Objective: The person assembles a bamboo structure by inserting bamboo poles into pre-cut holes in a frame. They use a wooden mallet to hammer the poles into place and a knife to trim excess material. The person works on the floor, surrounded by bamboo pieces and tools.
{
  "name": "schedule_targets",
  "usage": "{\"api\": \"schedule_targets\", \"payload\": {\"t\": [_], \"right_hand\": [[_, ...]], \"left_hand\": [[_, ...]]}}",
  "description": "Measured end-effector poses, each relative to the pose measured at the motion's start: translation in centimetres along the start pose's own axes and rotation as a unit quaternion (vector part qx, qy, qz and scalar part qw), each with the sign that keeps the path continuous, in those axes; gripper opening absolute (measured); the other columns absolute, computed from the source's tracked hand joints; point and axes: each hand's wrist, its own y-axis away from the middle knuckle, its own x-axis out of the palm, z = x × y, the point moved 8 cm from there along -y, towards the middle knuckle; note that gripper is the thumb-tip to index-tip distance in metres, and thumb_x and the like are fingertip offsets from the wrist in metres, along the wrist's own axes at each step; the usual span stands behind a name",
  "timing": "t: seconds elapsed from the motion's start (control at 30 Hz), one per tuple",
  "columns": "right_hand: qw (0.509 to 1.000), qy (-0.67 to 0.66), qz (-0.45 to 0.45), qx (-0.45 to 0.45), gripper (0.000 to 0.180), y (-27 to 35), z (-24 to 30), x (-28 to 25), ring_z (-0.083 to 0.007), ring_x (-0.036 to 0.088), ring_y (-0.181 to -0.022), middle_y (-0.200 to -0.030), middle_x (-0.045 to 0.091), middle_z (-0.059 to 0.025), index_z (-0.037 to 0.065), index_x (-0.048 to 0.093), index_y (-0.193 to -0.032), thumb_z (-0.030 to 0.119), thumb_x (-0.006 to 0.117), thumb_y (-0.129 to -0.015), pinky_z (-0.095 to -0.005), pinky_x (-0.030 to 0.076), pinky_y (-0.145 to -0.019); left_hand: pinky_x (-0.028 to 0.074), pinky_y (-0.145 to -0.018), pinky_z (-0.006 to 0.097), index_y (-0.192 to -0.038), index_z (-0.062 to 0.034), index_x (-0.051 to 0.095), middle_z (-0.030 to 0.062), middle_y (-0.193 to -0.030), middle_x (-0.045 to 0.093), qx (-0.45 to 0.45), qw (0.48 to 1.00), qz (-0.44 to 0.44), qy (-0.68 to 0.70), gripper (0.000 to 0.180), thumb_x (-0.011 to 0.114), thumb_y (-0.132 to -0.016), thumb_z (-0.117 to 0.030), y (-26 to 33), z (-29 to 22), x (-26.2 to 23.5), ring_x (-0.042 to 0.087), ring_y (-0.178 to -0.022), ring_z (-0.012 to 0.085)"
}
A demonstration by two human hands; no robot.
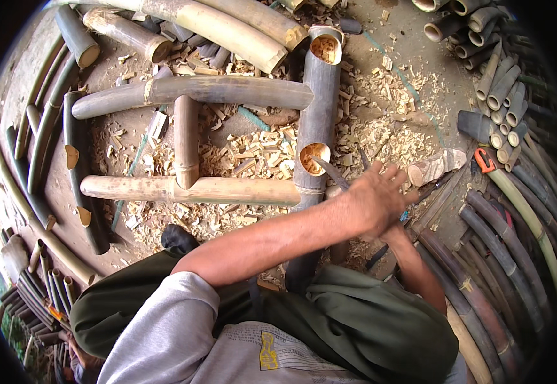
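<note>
In the middle of the floor (461,77), a thick dark pole (317,125) of bamboo runs near to far, a narrow blade (335,173) reaching into its near opening (306,160). From where I stand, the left hand (381,200) has its fingers spread, wrapped around nothing visible; the right hand (389,232) is mostly hidden beneath, so I cannot tell its grip. 2 rails (227,91) already meet the pole's left side, bridged by a crosspiece (186,137). The far opening (325,50) is cut too; ragged fibres suggest both need cleaning. The notched pole (85,185) at left shows 2 cuts, unfilled, so joining there probably remains.
</note>
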Motion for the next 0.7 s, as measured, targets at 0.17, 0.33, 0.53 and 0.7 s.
{"api": "schedule_targets", "payload": {"t": [0.17,0.33,0.53,0.7], "right_hand": [[0.975,0.218,-0.042,0.001,0.052,-1.6,2.0,0.1,-0.0309,0.057,-0.131,-0.135,0.058,-0.0222,0.0,0.048,-0.139,0.024,0.07,-0.098,-0.0431,0.047,-0.115],[0.8,0.584,-0.064,-0.124,0.042,-2.6,11.3,1.5,-0.0308,0.062,-0.109,-0.117,0.062,-0.0202,0.0,0.054,-0.124,0.026,0.07,-0.094,-0.0461,0.052,-0.1],[0.598,0.733,-0.018,-0.324,0.029,-1.7,19.6,8.3,-0.0313,0.068,-0.081,-0.088,0.069,-0.0156,0.002,0.064,-0.104,0.025,0.071,-0.087,-0.0477,0.056,-0.078],[0.519,0.785,0.053,-0.332,0.027,-0.6,22.1,15.7,-0.0343,0.07,-0.082,-0.087,0.07,-0.0149,0.004,0.064,-0.102,0.024,0.072,-0.086,-0.0488,0.056,-0.074]], "left_hand": [[0.055,-0.099,0.05,-0.151,-0.0129,0.036,0.0205,-0.138,0.053,-0.052,0.995,0.02,0.077,0.104,0.093,-0.066,-0.024,-2.1,5.2,3.4,0.062,-0.123,0.0373],[0.059,-0.094,0.049,-0.15,-0.0104,0.034,0.0287,-0.137,0.049,-0.039,0.963,-0.201,0.178,0.092,0.083,-0.072,-0.002,-1.2,7.5,0.6,0.069,-0.108,0.047],[0.053,-0.105,0.054,-0.156,-0.0146,0.031,0.0333,-0.152,0.034,-0.089,0.85,-0.42,0.306,0.105,0.07,-0.064,0.017,3.2,10.2,-1.8,0.052,-0.129,0.0558],[0.052,-0.106,0.053,-0.156,-0.0133,0.035,0.0325,-0.153,0.03,-0.09,0.729,-0.571,0.367,0.101,0.061,-0.063,0.018,7.2,12.2,-1.5,0.048,-0.133,0.0553]]}}
